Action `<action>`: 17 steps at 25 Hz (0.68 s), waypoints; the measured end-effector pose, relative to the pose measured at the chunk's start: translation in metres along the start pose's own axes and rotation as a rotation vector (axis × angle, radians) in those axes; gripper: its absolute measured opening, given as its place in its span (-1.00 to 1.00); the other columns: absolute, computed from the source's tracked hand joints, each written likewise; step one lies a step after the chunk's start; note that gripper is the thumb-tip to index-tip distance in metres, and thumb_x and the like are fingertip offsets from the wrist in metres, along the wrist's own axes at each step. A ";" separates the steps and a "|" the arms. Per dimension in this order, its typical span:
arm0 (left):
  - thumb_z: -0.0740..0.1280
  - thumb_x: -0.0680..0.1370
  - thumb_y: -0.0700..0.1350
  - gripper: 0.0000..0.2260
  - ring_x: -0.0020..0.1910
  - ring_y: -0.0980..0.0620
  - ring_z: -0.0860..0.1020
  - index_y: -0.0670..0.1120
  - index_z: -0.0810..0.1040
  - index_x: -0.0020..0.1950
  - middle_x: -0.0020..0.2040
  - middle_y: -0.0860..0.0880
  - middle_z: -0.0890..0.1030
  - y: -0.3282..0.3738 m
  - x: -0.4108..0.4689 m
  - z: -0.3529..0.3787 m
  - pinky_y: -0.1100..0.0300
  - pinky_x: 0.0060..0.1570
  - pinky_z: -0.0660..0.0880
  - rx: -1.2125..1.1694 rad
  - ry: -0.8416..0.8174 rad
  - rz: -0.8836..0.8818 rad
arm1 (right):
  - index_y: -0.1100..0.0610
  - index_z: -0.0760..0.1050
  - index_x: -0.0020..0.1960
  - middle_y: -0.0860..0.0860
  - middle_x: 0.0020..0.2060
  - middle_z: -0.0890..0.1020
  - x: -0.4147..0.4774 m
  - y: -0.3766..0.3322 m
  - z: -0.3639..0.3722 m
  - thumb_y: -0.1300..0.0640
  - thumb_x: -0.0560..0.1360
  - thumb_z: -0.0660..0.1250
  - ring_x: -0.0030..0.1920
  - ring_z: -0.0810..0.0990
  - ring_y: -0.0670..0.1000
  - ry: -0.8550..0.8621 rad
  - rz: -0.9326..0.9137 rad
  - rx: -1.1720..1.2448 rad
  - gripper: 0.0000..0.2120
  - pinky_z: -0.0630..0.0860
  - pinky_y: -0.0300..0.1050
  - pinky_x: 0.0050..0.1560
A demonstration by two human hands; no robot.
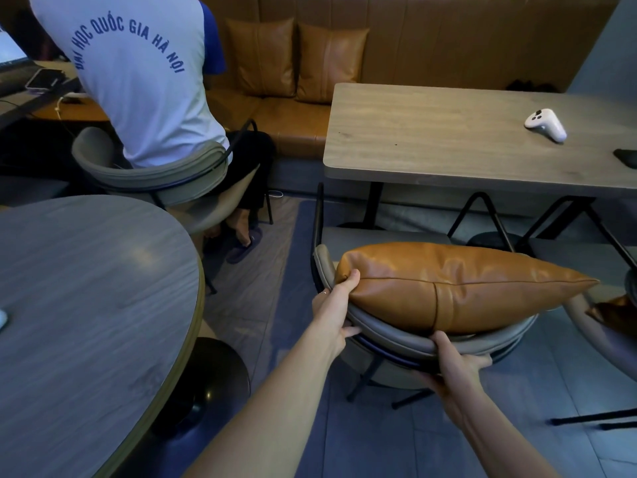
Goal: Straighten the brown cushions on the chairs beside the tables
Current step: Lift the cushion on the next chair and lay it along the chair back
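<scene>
Head view: our left hand (336, 301) pinches the corner of the tan leather cushion (448, 288), perched on the grey curved chair backrest (396, 334). Our right hand (455, 365) clasps that rail. Risk, we judge: the slick cushion slides off if tugged unevenly.

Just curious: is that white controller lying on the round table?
No, the white controller lies on the rectangular table behind the chair, not the round table.

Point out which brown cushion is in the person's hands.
The brown cushion on the grey chair, lying along the chair's backrest. The left hand grips its left corner and the right hand its underside. The two bench cushions stand untouched.
</scene>
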State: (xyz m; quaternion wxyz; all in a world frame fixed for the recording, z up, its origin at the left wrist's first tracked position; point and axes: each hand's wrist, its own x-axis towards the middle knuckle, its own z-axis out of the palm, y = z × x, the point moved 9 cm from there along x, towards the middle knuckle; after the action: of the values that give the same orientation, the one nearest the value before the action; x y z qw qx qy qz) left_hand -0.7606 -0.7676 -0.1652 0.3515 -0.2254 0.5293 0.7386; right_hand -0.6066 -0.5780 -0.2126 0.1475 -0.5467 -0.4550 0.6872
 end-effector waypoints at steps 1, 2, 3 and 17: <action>0.56 0.43 0.10 -0.49 0.30 -0.31 0.46 -0.07 0.47 0.25 0.27 -0.12 0.50 0.003 0.002 0.000 -0.29 0.21 0.52 0.012 -0.008 -0.004 | -0.04 -0.02 0.52 0.16 0.36 0.37 0.000 0.000 0.004 0.14 0.47 0.46 0.19 0.54 0.18 -0.007 0.002 0.009 -0.17 0.66 0.10 -0.21; 0.55 0.43 0.10 -0.50 0.32 -0.32 0.45 -0.06 0.46 0.24 0.28 -0.12 0.48 0.006 0.004 0.000 -0.29 0.22 0.51 0.024 -0.017 -0.008 | -0.05 -0.03 0.53 0.16 0.37 0.36 0.000 -0.001 0.006 0.14 0.47 0.47 0.21 0.54 0.19 -0.006 0.004 0.019 -0.15 0.67 0.08 -0.24; 0.55 0.43 0.10 -0.49 0.32 -0.33 0.45 -0.06 0.45 0.24 0.29 -0.13 0.48 0.008 0.006 0.000 -0.29 0.21 0.52 0.032 -0.023 -0.010 | -0.06 -0.04 0.53 0.15 0.38 0.36 0.000 -0.001 0.008 0.14 0.46 0.48 0.23 0.53 0.20 0.000 0.005 0.026 -0.13 0.68 0.07 -0.28; 0.53 0.44 0.16 -0.47 0.37 -0.36 0.40 -0.04 0.41 0.25 0.45 -0.17 0.42 0.010 0.007 -0.002 -0.34 0.26 0.46 0.082 -0.016 0.007 | 0.23 0.49 -0.02 0.25 -0.07 0.59 -0.081 -0.084 0.020 -0.02 0.46 0.48 0.01 0.56 0.35 0.325 -1.147 -1.155 -0.66 0.49 0.22 -0.02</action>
State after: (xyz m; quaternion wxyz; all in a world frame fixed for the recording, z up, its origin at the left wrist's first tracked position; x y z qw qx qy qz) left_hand -0.7731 -0.7693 -0.1646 0.3620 -0.2031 0.5572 0.7192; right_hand -0.6199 -0.5982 -0.0969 0.2352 -0.3120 -0.9174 0.0759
